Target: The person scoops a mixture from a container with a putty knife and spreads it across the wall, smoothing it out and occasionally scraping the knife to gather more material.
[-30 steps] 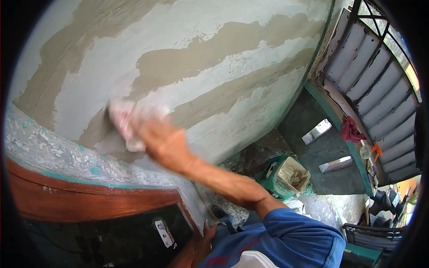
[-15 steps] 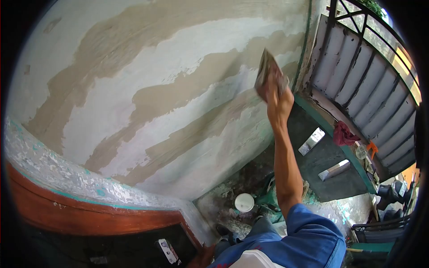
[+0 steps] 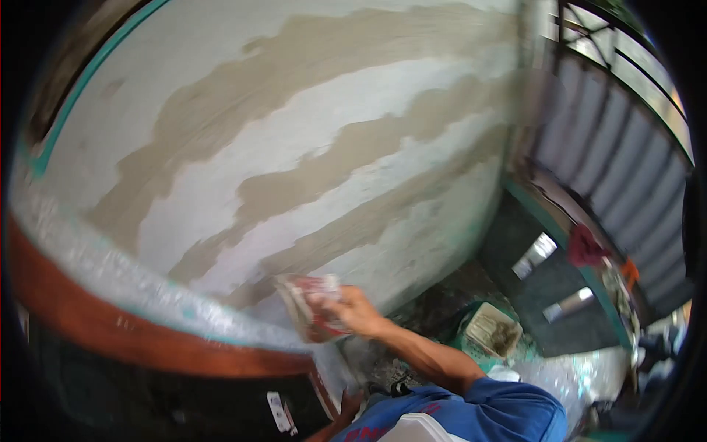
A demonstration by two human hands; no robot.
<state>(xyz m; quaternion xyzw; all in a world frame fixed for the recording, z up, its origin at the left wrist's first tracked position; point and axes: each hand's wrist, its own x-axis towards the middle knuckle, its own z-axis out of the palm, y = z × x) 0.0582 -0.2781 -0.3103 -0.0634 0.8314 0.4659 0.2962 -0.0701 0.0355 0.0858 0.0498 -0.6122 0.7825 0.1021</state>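
Observation:
My right hand (image 3: 356, 312) is closed around a flat putty spreader (image 3: 300, 308) with red marks and pale, smeared edges, blurred by motion. The spreader is at the lower part of the wall (image 3: 324, 88), close to the bottom end of a beige filler band (image 3: 331, 236). Wide uneven bands of this filler run slantwise across the pale wall. Low by my body, my left hand (image 3: 351, 404) shows beside the corner of the reddish-brown frame (image 3: 243, 362); its fingers are too small and dark to make out.
A cream rectangular tub (image 3: 480, 333) with greyish stuff inside stands below my right arm. Two shiny metal-looking pieces (image 3: 535, 255) lie on the dark surface at the right. A maroon cloth (image 3: 585, 247) hangs on the ledge near the barred gate (image 3: 611, 147).
My right hand has swept the spreader from the upper right of the wall down to the lower left. The view has shifted, and the tub now shows while the round white lid does not.

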